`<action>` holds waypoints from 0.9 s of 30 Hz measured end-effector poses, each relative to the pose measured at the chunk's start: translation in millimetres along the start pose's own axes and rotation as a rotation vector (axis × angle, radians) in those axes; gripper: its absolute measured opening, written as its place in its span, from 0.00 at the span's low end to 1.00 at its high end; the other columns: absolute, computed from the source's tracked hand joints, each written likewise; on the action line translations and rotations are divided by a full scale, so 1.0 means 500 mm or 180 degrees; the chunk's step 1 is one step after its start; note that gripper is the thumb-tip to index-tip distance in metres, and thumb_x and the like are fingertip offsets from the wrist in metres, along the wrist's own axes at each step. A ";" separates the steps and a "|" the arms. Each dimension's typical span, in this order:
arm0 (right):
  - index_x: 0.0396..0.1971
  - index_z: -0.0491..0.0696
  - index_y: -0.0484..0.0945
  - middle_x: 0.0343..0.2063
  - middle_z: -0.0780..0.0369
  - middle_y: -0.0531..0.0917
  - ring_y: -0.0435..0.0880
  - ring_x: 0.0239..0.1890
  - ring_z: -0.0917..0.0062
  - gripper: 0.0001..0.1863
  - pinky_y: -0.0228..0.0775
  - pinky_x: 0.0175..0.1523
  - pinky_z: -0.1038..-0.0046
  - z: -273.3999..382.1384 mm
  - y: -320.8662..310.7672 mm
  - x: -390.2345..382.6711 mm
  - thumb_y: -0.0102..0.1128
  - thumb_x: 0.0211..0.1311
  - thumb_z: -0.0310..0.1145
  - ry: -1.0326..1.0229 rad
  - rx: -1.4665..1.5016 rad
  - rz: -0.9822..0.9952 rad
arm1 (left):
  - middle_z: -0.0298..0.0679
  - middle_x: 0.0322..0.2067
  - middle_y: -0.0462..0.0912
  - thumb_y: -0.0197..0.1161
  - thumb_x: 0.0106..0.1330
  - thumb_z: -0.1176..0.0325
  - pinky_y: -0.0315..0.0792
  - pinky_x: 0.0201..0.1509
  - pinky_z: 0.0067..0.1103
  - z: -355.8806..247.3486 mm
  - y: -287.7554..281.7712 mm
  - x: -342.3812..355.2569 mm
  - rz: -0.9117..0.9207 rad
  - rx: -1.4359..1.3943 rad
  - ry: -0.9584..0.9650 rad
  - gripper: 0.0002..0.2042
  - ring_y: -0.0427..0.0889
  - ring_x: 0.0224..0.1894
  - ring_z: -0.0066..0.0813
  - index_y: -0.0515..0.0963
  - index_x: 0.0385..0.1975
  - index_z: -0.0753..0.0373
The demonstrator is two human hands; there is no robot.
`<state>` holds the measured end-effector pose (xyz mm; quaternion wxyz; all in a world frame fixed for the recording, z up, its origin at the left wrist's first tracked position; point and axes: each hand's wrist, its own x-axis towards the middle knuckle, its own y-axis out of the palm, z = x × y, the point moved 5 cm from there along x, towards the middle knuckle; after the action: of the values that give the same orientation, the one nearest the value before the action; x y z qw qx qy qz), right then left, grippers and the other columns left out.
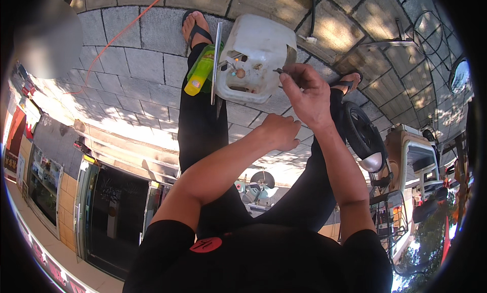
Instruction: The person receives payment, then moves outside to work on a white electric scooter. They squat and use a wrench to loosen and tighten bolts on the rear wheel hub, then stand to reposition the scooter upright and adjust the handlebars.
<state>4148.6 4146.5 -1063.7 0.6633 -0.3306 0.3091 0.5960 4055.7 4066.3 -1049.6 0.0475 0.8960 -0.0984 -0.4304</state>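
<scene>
My right hand (308,93) pinches a small dark metal piece (278,70) between thumb and fingertips, over the right edge of a worn white plastic stool (258,37). Lower and to the left, my left hand (279,132) hangs between my legs, back upward, with fingers curled; its palm side is hidden. On the stool lie several small parts (240,72) around openings in its top. A straight silver metal bar (216,65) runs along the stool's left side. Beside the bar is a yellow-green bottle (200,75), near my left leg.
Grey paving (147,65) surrounds the stool, with an orange cord (122,34) crossing it at the left. A wheel (362,131) and parked vehicles stand at the right. A machine with a round disc (262,180) shows between my legs. A doorway (114,212) is at lower left.
</scene>
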 end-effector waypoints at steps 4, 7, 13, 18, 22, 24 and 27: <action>0.43 0.45 0.87 0.36 0.62 0.89 0.85 0.35 0.81 0.09 0.77 0.41 0.76 0.034 0.045 -0.014 0.70 0.66 0.29 -0.0665 -0.1119 0.0350 | 0.50 0.49 0.87 0.71 0.63 0.54 0.81 0.53 0.40 -0.001 0.028 0.006 0.0070 -0.0140 0.0078 0.23 0.87 0.51 0.48 0.82 0.51 0.65; 0.43 0.45 0.88 0.35 0.60 0.89 0.88 0.35 0.72 0.09 0.79 0.42 0.72 0.026 0.062 -0.011 0.71 0.64 0.28 -0.1229 -0.1341 0.0422 | 0.49 0.49 0.87 0.71 0.62 0.56 0.81 0.57 0.38 -0.002 0.040 0.006 -0.0107 -0.0034 0.0213 0.24 0.87 0.53 0.48 0.82 0.53 0.66; 0.41 0.46 0.88 0.35 0.57 0.89 0.89 0.35 0.63 0.09 0.80 0.40 0.67 0.040 0.091 -0.006 0.72 0.61 0.27 -0.1961 -0.1675 0.0457 | 0.48 0.51 0.87 0.72 0.62 0.56 0.80 0.60 0.37 -0.004 0.037 0.000 -0.0230 0.0020 0.0308 0.24 0.86 0.55 0.48 0.82 0.53 0.66; 0.40 0.46 0.87 0.36 0.57 0.89 0.88 0.31 0.64 0.08 0.79 0.37 0.68 0.034 0.086 -0.004 0.72 0.61 0.25 -0.1900 -0.1692 0.0257 | 0.47 0.50 0.88 0.71 0.63 0.55 0.80 0.60 0.37 -0.010 0.015 -0.009 -0.0021 -0.0013 0.0256 0.23 0.86 0.56 0.45 0.83 0.52 0.65; 0.40 0.45 0.86 0.35 0.58 0.89 0.87 0.29 0.66 0.09 0.78 0.34 0.70 0.029 0.079 0.000 0.72 0.60 0.24 -0.1919 -0.1645 0.0141 | 0.47 0.49 0.88 0.70 0.64 0.54 0.81 0.58 0.37 -0.014 0.007 -0.013 -0.0004 0.0017 0.0167 0.22 0.87 0.54 0.44 0.84 0.51 0.65; 0.40 0.45 0.85 0.35 0.58 0.88 0.87 0.29 0.66 0.09 0.78 0.34 0.70 0.031 0.074 -0.002 0.72 0.59 0.23 -0.2057 -0.1731 0.0125 | 0.47 0.48 0.88 0.70 0.64 0.53 0.81 0.57 0.38 -0.013 0.010 -0.009 0.0005 0.0011 0.0184 0.22 0.87 0.53 0.44 0.84 0.50 0.64; 0.39 0.45 0.85 0.34 0.58 0.88 0.87 0.29 0.66 0.09 0.78 0.33 0.70 0.033 0.060 -0.014 0.73 0.59 0.23 -0.2054 -0.1888 0.0086 | 0.46 0.48 0.89 0.70 0.64 0.53 0.81 0.57 0.38 -0.010 0.006 -0.010 0.0080 0.0012 0.0186 0.22 0.88 0.53 0.44 0.84 0.50 0.63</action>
<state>4118.4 4157.9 -1050.4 0.5944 -0.2995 -0.0941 0.7403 4056.3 4064.4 -1042.2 0.0541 0.9070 -0.1090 -0.4032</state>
